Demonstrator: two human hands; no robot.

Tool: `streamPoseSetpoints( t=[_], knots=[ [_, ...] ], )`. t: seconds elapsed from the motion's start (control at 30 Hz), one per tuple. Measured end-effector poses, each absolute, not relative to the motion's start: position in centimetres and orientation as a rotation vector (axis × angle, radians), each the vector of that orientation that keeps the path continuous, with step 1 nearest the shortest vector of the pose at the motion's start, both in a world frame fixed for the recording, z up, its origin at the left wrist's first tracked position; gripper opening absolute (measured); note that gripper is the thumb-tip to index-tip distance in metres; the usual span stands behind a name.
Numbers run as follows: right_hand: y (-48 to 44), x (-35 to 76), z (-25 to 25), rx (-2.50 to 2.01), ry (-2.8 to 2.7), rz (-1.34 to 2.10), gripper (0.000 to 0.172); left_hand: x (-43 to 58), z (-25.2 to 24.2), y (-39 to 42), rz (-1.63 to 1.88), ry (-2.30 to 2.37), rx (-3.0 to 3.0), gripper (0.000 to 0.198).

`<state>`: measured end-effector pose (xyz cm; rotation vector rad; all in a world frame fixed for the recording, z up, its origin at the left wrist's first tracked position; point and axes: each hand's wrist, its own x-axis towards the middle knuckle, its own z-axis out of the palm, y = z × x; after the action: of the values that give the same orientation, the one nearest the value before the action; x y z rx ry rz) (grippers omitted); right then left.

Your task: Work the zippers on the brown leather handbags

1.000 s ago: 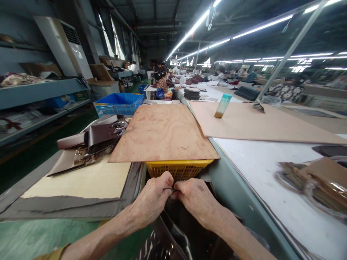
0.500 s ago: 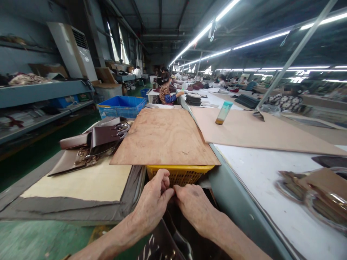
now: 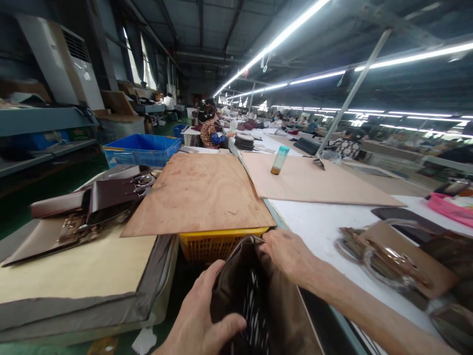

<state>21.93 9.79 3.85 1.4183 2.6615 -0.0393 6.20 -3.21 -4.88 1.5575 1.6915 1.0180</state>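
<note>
A dark brown bag [image 3: 291, 305] stands in front of me with its mouth spread wide, and a dark inside with white streaks shows. My right hand [image 3: 286, 254] pinches the far right corner of its rim. Around the left side of the mouth is my left hand [image 3: 203, 308], thumb over the inside and fingers along the outer wall. The bag's lower part is out of view. Just beyond it sits a yellow plastic basket [image 3: 218, 245] under a brown board [image 3: 201, 192].
Brown bags [image 3: 111, 195] lie on the left table, and more bag pieces [image 3: 406, 259] with metal fittings on the white right table. A green-capped bottle [image 3: 280, 160] stands on a beige sheet [image 3: 332, 185]. Beyond are a blue crate [image 3: 142, 150] and a seated person [image 3: 210, 130].
My hands, close together before, have moved apart, the right one forward and right, the left one nearer. The bag's mouth has come up into view and opened. The view has turned right.
</note>
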Motion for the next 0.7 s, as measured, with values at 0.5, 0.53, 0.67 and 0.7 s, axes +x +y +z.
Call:
streamPoseSetpoints(
  t=[0.5,0.53,0.67,0.7],
  knots=[
    [10.3,27.2,1.9,1.176,2.705,-0.699,0.026,-0.6,-0.3,1.8,0.302,1.201,1.463,0.031],
    [10.0,27.0,1.2,1.183,2.683,-0.770,0.025,-0.9,-0.2,1.7,0.264,1.199,1.441,0.033],
    [9.2,26.0,-0.9,1.142,2.661,-0.923,0.025,-1.9,-2.5,1.2,0.245,1.121,1.336,0.044],
    [9.2,25.9,-1.2,1.133,2.662,-0.927,0.026,-2.1,-3.0,1.1,0.252,1.112,1.333,0.046]
  ],
)
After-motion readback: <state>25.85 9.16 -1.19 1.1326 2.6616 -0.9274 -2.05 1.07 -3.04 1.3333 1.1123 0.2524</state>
